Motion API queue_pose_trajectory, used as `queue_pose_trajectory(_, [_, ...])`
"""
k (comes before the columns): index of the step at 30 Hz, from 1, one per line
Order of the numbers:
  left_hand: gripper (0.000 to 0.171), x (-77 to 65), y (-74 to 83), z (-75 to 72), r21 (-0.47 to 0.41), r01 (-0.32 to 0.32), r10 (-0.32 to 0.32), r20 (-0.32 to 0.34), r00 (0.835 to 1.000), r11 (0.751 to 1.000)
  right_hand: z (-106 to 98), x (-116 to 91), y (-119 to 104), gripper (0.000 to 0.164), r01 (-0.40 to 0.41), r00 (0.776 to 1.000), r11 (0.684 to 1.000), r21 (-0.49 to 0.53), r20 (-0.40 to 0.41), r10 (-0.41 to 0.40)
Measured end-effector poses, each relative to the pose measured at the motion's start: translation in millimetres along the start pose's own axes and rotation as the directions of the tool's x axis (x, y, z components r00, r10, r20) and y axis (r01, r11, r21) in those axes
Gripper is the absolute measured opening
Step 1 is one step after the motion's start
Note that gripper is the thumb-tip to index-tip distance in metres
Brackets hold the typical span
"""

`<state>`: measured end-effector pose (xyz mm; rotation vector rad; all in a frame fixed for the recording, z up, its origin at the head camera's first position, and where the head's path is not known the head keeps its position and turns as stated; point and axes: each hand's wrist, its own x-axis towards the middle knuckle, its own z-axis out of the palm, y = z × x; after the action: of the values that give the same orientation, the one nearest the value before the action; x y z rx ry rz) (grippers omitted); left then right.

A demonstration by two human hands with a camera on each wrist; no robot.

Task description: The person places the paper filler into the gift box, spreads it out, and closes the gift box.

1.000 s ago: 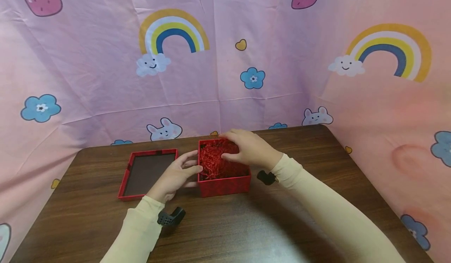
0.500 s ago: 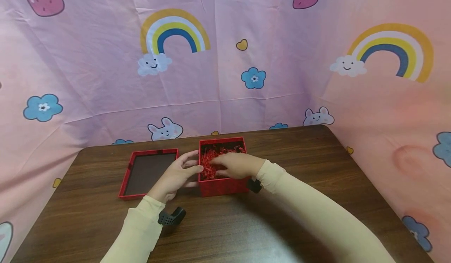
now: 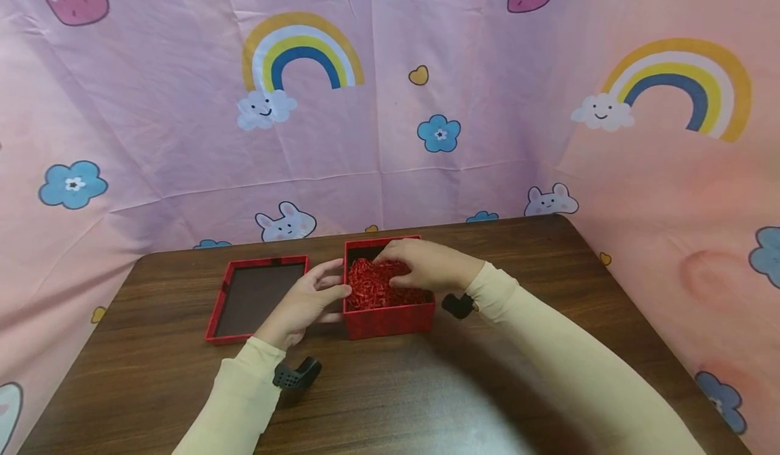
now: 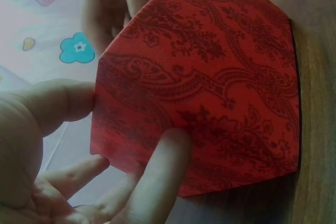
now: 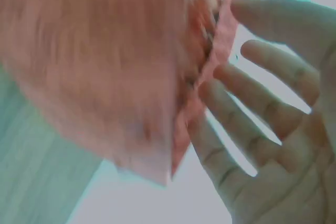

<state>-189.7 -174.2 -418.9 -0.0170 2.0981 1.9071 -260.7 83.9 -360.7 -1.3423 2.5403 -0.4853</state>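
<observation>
A red box (image 3: 388, 323) with a dark paisley pattern stands uncovered on the table, filled with crinkled red paper shred (image 3: 370, 287). My left hand (image 3: 300, 311) rests against its left wall with fingers spread; the left wrist view shows its fingertips touching the patterned wall (image 4: 210, 93). Over the right part of the opening is my right hand (image 3: 431, 267), fingers extended toward the shred. The right wrist view is blurred, but that hand (image 5: 262, 114) has straight, separated fingers beside the box rim (image 5: 223, 35). The hand hides part of the shred.
Left of the box lies its red-edged lid (image 3: 258, 302), dark inside facing up, partly behind my left hand. The wooden table (image 3: 365, 394) meets a printed cloth backdrop (image 3: 390, 137) at the back and sides. Each wrist carries a black device.
My right hand reached down into the shred at the front left, then lifted back up and right. The shred is now heaped toward the left and front. The left hand stayed put.
</observation>
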Motion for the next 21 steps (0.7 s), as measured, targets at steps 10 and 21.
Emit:
queue_pose_trajectory(10, [0.071,2.2,-1.4,-0.4,0.007,0.024,-0.024,-0.022,0.999,1.000,10,-2,-3,0.025,0.044,0.997,0.999,-0.010,0.058,-0.044])
queue_pose_trajectory(21, [0.072,2.1,1.3,0.0,-0.013,0.012,-0.012,0.004,1.000,1.000,18,12,-5,0.029,0.034,0.990,0.998,0.061,0.138,-0.043])
